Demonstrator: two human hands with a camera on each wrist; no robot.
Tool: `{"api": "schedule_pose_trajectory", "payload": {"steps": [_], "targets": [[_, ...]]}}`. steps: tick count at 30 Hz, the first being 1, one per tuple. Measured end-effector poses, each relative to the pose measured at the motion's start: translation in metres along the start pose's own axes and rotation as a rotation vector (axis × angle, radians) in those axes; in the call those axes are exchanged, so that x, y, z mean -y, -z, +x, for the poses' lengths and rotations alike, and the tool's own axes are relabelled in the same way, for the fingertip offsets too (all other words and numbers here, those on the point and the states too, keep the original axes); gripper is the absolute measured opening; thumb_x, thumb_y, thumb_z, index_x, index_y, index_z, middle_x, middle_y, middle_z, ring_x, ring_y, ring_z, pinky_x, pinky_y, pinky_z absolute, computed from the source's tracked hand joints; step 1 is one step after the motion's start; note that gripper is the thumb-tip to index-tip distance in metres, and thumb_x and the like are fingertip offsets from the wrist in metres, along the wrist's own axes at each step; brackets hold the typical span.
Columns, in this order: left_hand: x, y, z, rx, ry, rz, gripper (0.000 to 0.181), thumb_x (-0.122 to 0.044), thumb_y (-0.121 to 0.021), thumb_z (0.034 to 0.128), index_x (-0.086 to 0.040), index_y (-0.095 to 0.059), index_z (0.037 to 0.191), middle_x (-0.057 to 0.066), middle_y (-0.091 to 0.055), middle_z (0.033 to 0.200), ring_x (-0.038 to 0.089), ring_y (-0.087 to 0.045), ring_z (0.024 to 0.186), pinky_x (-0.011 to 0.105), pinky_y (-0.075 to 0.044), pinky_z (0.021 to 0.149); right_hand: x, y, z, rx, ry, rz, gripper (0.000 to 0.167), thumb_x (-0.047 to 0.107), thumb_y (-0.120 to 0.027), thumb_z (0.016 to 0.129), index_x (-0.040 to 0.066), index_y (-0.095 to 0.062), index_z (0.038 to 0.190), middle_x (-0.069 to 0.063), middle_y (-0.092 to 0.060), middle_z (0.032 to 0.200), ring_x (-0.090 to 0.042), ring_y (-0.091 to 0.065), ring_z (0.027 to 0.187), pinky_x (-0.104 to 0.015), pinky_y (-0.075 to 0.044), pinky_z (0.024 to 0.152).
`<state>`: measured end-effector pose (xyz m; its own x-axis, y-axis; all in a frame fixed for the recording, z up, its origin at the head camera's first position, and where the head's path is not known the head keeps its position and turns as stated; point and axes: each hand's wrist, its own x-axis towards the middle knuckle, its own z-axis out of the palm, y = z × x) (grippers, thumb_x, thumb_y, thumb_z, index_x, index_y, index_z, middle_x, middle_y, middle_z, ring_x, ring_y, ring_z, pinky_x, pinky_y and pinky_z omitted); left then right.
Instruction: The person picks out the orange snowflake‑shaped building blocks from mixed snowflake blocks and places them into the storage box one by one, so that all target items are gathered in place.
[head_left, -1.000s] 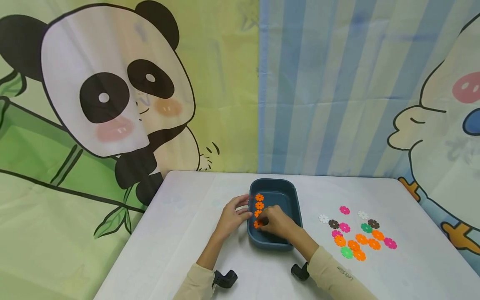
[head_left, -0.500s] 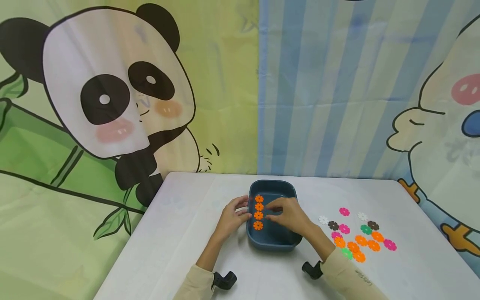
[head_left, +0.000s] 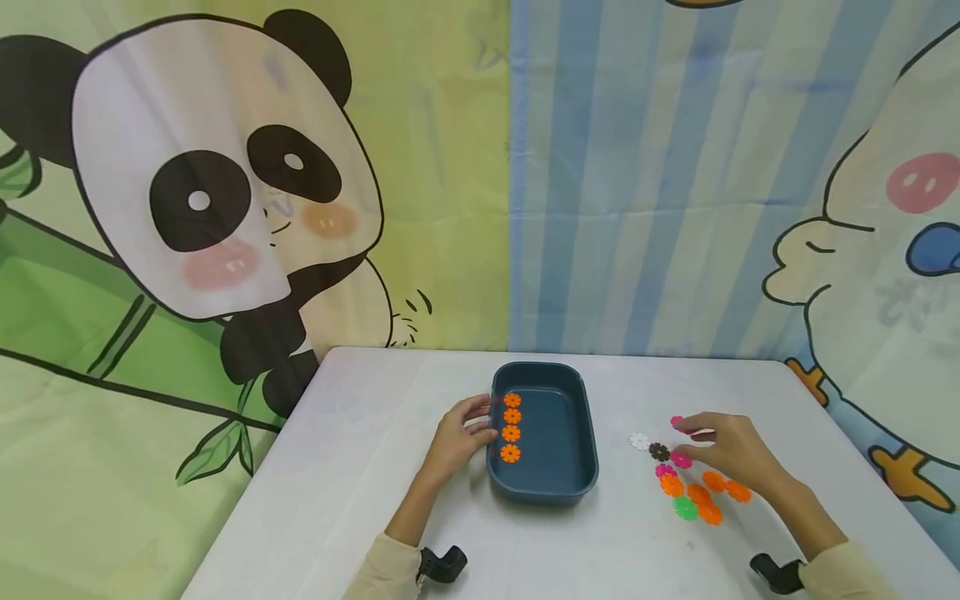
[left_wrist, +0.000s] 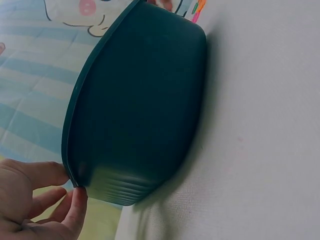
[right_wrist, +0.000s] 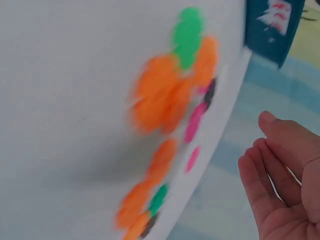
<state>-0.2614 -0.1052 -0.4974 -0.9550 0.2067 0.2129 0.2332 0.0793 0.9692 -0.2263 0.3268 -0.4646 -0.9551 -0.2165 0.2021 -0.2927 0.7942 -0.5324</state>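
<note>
A dark blue rectangular tray (head_left: 555, 442) stands on the table, with several orange flower-shaped discs (head_left: 511, 433) lined up along its left side. My left hand (head_left: 459, 437) is at the tray's left side; in the left wrist view its thumb and fingers pinch the rim. To the right, my right hand (head_left: 731, 450) hovers over loose flower-shaped discs, fingers relaxed and apart from the thumb. The right wrist view shows that hand (right_wrist: 282, 185) holding nothing. Near it lie an orange disc (head_left: 698, 495), a light green disc (head_left: 686, 508), a brown disc (head_left: 659, 452) and a pink disc (head_left: 681, 459).
A white disc (head_left: 640, 442) lies nearest the tray among the loose ones. The white table (head_left: 405, 383) ends at a cartoon-printed curtain (head_left: 435, 208) behind. Dark green and brown discs show in the right wrist view; the right hand hides them from the head camera.
My right hand has left the orange discs in the tray and moved right, over the loose discs. The left hand stays at the tray's left side.
</note>
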Motion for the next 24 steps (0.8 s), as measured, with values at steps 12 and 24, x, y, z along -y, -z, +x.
{"api": "schedule_pose_trajectory", "payload": {"steps": [12,24], "targets": [[-0.03,0.002,-0.01,0.019,0.019,-0.039,0.06,0.017,-0.066,0.0815,0.015,-0.043,0.137,0.034,-0.044,0.138,0.05,-0.045,0.125,0.053,-0.046,0.101,-0.05,0.0,-0.04,0.089,-0.077,-0.021,0.034,0.023,-0.087,0.072,0.011,-0.076,0.102,-0.007,-0.072,0.102,-0.026,-0.069,0.09,-0.032,-0.061,0.072],[-0.032,-0.001,-0.01,0.028,0.019,-0.036,0.06,0.016,-0.066,0.0819,0.015,-0.042,0.137,0.034,-0.043,0.139,0.051,-0.044,0.125,0.052,-0.046,0.101,-0.06,0.001,-0.042,0.134,-0.066,-0.116,0.029,0.025,-0.086,0.072,0.02,-0.079,0.099,0.005,-0.072,0.096,-0.02,-0.065,0.091,-0.017,-0.056,0.073]]}}
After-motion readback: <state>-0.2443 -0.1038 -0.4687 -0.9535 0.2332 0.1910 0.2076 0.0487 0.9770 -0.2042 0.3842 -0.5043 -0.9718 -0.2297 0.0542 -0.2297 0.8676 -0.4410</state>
